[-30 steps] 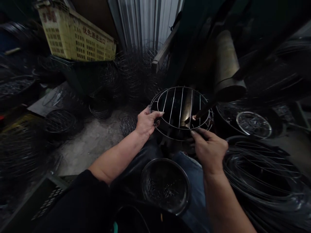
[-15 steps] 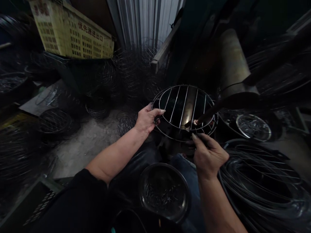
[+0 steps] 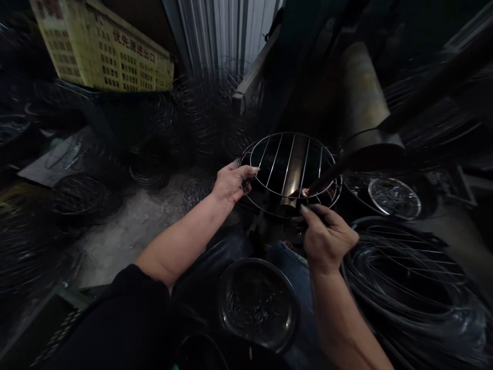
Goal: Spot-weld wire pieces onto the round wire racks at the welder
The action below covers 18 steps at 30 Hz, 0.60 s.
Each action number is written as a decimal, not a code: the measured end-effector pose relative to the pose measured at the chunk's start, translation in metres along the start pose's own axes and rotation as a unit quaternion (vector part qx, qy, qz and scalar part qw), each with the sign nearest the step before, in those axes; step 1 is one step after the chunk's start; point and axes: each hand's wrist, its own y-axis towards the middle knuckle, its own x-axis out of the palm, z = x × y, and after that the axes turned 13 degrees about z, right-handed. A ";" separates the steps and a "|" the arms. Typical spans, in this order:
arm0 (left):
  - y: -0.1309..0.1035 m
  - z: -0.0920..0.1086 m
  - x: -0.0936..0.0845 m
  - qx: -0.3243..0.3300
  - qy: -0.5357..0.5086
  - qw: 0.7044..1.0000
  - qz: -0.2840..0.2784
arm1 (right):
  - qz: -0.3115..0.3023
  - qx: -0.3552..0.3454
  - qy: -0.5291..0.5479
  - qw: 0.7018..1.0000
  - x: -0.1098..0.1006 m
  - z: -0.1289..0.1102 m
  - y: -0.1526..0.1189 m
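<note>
A round wire rack point(image 3: 288, 165), with two rings and several parallel bars, is held level before me. My left hand point(image 3: 231, 185) grips its left rim, thumb on top and fingers underneath. At the near right edge, my right hand point(image 3: 329, 236) is closed in a pinch; what lies between its fingertips is too small and dark to make out. Just above that hand, the dark slanted rod point(image 3: 327, 177) of a machine ends in a copper-coloured tip point(image 3: 305, 192) at the rack's rim. A brass-coloured bar point(image 3: 295, 174) passes beneath the rack. On my lap rests a metal bowl point(image 3: 227, 313) of small wire pieces.
At right lies a large coil of dark wire point(image 3: 370, 277) with a barred rack on it. Behind it is a round shiny dish point(image 3: 414, 208) of small metal parts. A yellow crate point(image 3: 134, 67) stands at back left. A wooden beam point(image 3: 250, 82) slants down ahead.
The whole view has shifted slightly, so most things appear a little further left. Both hands keep their places on and beside the rack, and the rack sits slightly differently against the rod's tip.
</note>
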 end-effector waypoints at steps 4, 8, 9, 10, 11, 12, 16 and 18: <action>0.005 -0.001 0.003 -0.008 -0.006 1.000 0.006 | -0.010 -0.013 -0.013 1.000 0.001 0.000 0.004; 0.008 -0.002 0.004 -0.013 -0.007 1.000 0.012 | -0.019 -0.027 -0.018 0.999 0.001 0.004 0.006; 0.008 -0.002 0.004 -0.013 -0.006 1.000 0.011 | -0.019 -0.031 -0.021 0.999 0.001 0.003 0.006; 0.007 -0.002 0.004 -0.013 -0.003 1.000 0.013 | -0.016 -0.034 -0.029 0.999 0.001 0.003 0.006; 0.006 -0.002 0.004 -0.013 0.001 1.000 0.014 | -0.017 -0.036 -0.039 0.998 0.002 0.002 0.006; 0.005 -0.001 0.004 -0.013 0.008 1.000 0.011 | -0.020 -0.036 -0.047 0.998 0.002 0.000 0.006; 0.006 -0.005 0.006 -0.020 0.035 0.999 -0.002 | -0.086 -0.044 -0.098 0.991 -0.007 -0.001 0.008; 0.013 -0.009 0.006 -0.025 0.013 0.999 0.021 | -0.175 -0.057 -0.172 0.968 -0.021 0.003 0.008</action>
